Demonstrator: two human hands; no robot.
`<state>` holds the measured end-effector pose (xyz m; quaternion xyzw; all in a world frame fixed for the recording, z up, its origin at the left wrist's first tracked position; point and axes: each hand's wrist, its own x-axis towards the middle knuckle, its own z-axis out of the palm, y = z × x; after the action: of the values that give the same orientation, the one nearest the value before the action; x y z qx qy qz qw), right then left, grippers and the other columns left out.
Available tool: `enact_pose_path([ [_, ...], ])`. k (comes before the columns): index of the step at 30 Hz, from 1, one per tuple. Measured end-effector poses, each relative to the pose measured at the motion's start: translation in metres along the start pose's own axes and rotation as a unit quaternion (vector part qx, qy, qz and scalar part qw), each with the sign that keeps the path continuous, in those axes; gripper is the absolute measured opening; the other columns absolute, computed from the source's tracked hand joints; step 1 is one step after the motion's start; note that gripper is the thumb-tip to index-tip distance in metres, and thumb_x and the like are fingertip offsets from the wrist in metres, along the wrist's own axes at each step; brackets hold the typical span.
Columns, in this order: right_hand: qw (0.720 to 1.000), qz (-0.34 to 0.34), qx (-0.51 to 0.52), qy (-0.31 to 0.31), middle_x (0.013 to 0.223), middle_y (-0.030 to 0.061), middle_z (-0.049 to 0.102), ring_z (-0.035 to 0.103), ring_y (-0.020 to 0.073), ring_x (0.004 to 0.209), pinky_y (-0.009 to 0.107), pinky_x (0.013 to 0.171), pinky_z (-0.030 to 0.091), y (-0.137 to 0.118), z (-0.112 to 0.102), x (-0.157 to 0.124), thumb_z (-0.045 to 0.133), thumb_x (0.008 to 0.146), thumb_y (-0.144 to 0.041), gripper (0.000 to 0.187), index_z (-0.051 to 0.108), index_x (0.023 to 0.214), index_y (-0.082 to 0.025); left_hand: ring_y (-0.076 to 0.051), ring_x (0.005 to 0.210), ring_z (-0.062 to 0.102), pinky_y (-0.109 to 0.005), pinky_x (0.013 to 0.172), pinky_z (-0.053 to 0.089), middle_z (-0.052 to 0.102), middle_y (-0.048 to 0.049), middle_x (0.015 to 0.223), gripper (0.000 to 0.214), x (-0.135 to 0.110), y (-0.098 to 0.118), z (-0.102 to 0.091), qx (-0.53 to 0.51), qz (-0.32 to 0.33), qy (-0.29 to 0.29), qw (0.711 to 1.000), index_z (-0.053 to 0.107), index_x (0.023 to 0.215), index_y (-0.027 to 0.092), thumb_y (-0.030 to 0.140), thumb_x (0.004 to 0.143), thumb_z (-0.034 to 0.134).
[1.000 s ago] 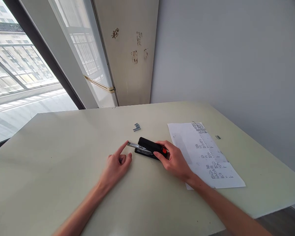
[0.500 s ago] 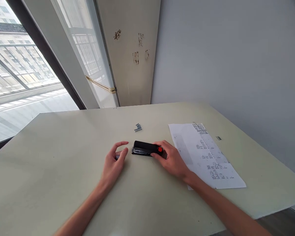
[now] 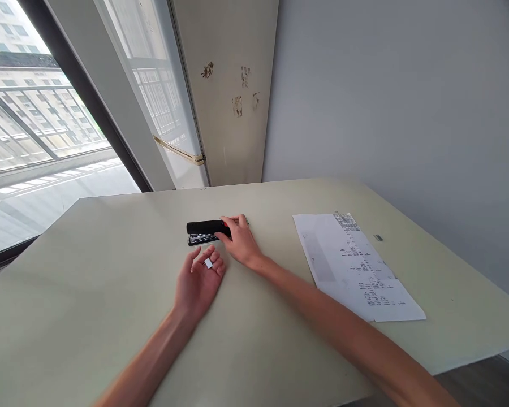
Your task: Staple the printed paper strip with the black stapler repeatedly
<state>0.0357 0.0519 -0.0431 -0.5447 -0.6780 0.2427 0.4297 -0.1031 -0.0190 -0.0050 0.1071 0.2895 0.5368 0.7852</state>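
A black stapler (image 3: 204, 227) with a red patch at its rear lies on the table, or just above it; I cannot tell which. My right hand (image 3: 240, 240) grips its rear end, thumb on the near side and fingers over the far side. Just in front of the stapler, my left hand (image 3: 200, 281) is turned palm up with its fingers loosely curled. A small, shiny strip of staples (image 3: 208, 263) rests in those fingers. Behind my right hand, the other staple strips seen earlier are almost wholly hidden.
A printed sheet of paper (image 3: 343, 265) lies on the pale table (image 3: 89, 328), right of my hands. Beyond its right edge is a small staple strip (image 3: 378, 238). A grey wall (image 3: 385, 102) borders the table, and a cabinet with a gold handle (image 3: 178, 151) stands behind.
My right hand has moved the stapler left and farther back on the table. My left hand has rolled palm up, showing the staple strip in its fingers.
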Motion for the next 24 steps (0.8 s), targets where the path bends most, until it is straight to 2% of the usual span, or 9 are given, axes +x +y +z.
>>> enact_pose_path([
  [2, 0.999, -0.018, 0.006, 0.041, 0.133, 0.0126, 0.05, 0.055, 0.0259, 0.127, 0.042, 0.103, 0.054, -0.006, -0.005, -0.015, 0.061, 0.101, -0.031, 0.038, 0.06, 0.138, -0.024, -0.019, 0.084, 0.071, -0.03, 0.077, 0.061, 0.069, -0.0128, 0.092, 0.029, 0.002, -0.001, -0.001, -0.019, -0.004, 0.009, 1.0, 0.066, 0.113, 0.006, 0.028, 0.101, 0.051],
  [4, 0.995, -0.073, 0.01, 0.07, 0.134, 0.0117, 0.052, 0.055, 0.0247, 0.128, 0.041, 0.105, 0.053, -0.012, -0.017, -0.033, 0.057, 0.103, -0.03, 0.031, 0.061, 0.133, -0.025, -0.025, 0.101, 0.074, -0.035, 0.089, 0.062, 0.071, -0.0207, 0.11, 0.04, 0.003, -0.002, -0.002, -0.019, -0.007, 0.006, 1.0, 0.062, 0.129, 0.003, 0.031, 0.103, 0.048],
  [6, 0.988, -0.14, -0.003, 0.06, 0.135, 0.0114, 0.055, 0.055, 0.0241, 0.129, 0.042, 0.109, 0.051, -0.017, -0.029, -0.048, 0.058, 0.103, -0.03, 0.027, 0.063, 0.128, -0.025, -0.029, 0.11, 0.073, -0.04, 0.094, 0.061, 0.071, -0.0248, 0.12, 0.049, 0.003, -0.003, -0.002, -0.005, -0.015, -0.004, 1.0, 0.056, 0.14, 0.0, 0.034, 0.105, 0.045],
  [9, 0.973, -0.218, -0.069, -0.006, 0.143, 0.0142, 0.053, 0.049, 0.0283, 0.139, 0.046, 0.112, 0.049, -0.02, -0.04, -0.063, 0.068, 0.098, -0.034, 0.03, 0.067, 0.125, -0.023, -0.032, 0.113, 0.073, -0.043, 0.097, 0.06, 0.071, -0.0267, 0.124, 0.057, 0.001, -0.004, 0.0, 0.017, -0.053, -0.024, 0.998, 0.051, 0.148, -0.001, 0.038, 0.107, 0.043],
  [11, 0.962, -0.243, -0.119, -0.034, 0.148, 0.0153, 0.052, 0.042, 0.0309, 0.146, 0.05, 0.115, 0.046, -0.022, -0.041, -0.067, 0.069, 0.098, -0.034, 0.026, 0.07, 0.12, -0.021, -0.032, 0.11, 0.074, -0.042, 0.094, 0.061, 0.071, -0.0266, 0.123, 0.059, 0.0, -0.005, 0.001, 0.026, -0.082, -0.034, 0.996, 0.05, 0.15, -0.001, 0.039, 0.108, 0.042],
  [15, 0.953, -0.259, -0.159, -0.017, 0.143, 0.0143, 0.06, 0.045, 0.0292, 0.145, 0.048, 0.116, 0.045, -0.024, -0.043, -0.071, 0.06, 0.104, -0.033, 0.02, 0.074, 0.112, -0.019, -0.026, 0.093, 0.078, -0.034, 0.079, 0.065, 0.074, -0.0237, 0.12, 0.055, 0.002, -0.005, 0.0, 0.016, -0.11, -0.052, 0.992, 0.047, 0.153, 0.002, 0.032, 0.108, 0.042],
  [17, 0.948, -0.277, -0.159, -0.004, 0.139, 0.0134, 0.064, 0.048, 0.0274, 0.142, 0.046, 0.116, 0.045, -0.023, -0.054, -0.071, 0.059, 0.105, -0.032, 0.021, 0.074, 0.112, -0.019, -0.026, 0.094, 0.078, -0.035, 0.078, 0.065, 0.072, -0.0257, 0.123, 0.057, 0.003, -0.007, -0.001, 0.022, -0.117, -0.053, 0.991, 0.042, 0.156, 0.0, 0.032, 0.108, 0.043],
  [20, 0.953, -0.251, -0.165, 0.049, 0.136, 0.0113, 0.066, 0.052, 0.0255, 0.138, 0.046, 0.116, 0.043, -0.004, -0.094, -0.074, 0.059, 0.105, -0.033, 0.02, 0.073, 0.113, -0.022, -0.035, 0.117, 0.073, -0.043, 0.096, 0.062, 0.065, -0.0316, 0.135, 0.066, 0.002, -0.009, 0.001, 0.048, -0.121, -0.04, 0.991, 0.034, 0.159, -0.003, 0.038, 0.108, 0.044],
  [24, 0.955, -0.071, -0.221, 0.184, 0.136, 0.0097, 0.063, 0.055, 0.0288, 0.131, 0.05, 0.11, 0.046, 0.059, -0.182, -0.096, 0.06, 0.102, -0.045, 0.024, 0.075, 0.108, -0.027, -0.037, 0.136, 0.061, -0.046, 0.111, 0.055, 0.059, -0.0302, 0.147, 0.069, 0.0, -0.009, 0.003, 0.055, -0.111, -0.027, 0.992, 0.031, 0.161, 0.0, 0.039, 0.107, 0.049],
])
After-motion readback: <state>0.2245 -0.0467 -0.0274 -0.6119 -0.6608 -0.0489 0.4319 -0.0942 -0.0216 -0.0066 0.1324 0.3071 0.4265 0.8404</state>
